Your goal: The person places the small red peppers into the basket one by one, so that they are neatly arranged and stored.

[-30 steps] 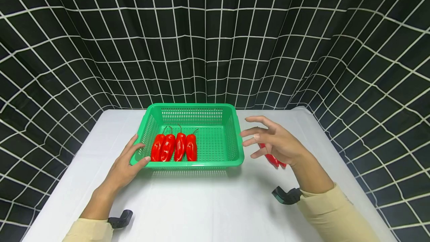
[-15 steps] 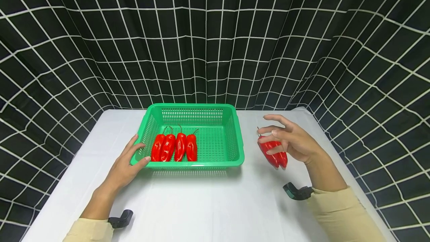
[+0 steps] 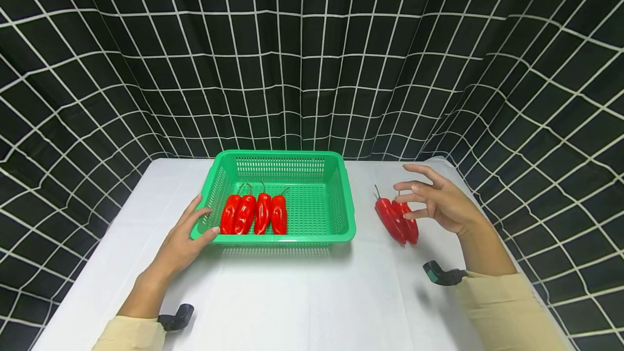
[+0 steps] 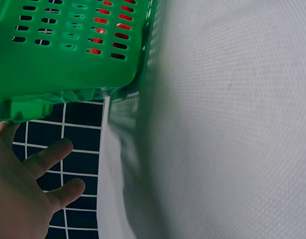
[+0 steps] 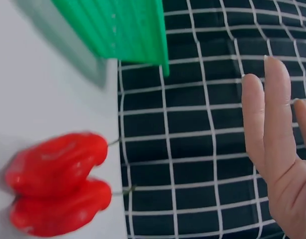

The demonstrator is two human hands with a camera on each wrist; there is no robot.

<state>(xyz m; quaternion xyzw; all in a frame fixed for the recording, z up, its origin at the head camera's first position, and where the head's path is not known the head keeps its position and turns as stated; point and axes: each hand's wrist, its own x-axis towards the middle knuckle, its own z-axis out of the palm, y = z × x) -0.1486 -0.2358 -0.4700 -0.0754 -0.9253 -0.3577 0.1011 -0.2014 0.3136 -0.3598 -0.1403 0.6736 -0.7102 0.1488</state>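
Observation:
A green slotted plastic basket (image 3: 312, 238) stands on the table, with several glossy red peppers (image 3: 263, 213) lying side by side in its left half. At its front left corner is my left hand (image 3: 180, 242), thumb on the front rim and fingers spread along the left side. The left wrist view shows two fingers of that hand (image 4: 23, 189) extended apart below the basket. To the right of the basket, two more red peppers (image 3: 389, 221) lie against each other, stems away from me. My right hand (image 3: 441, 199) hovers over their right side, holding nothing, fingers loosely spread.
A white cloth (image 3: 273, 302) covers the table. Black fabric with a white grid (image 3: 312, 58) rises behind the table and along both sides. Each wrist carries a small black camera (image 3: 177, 318).
My right hand has moved rightward from the basket's right side, uncovering most of the two peppers on the cloth. The left hand and basket keep their places.

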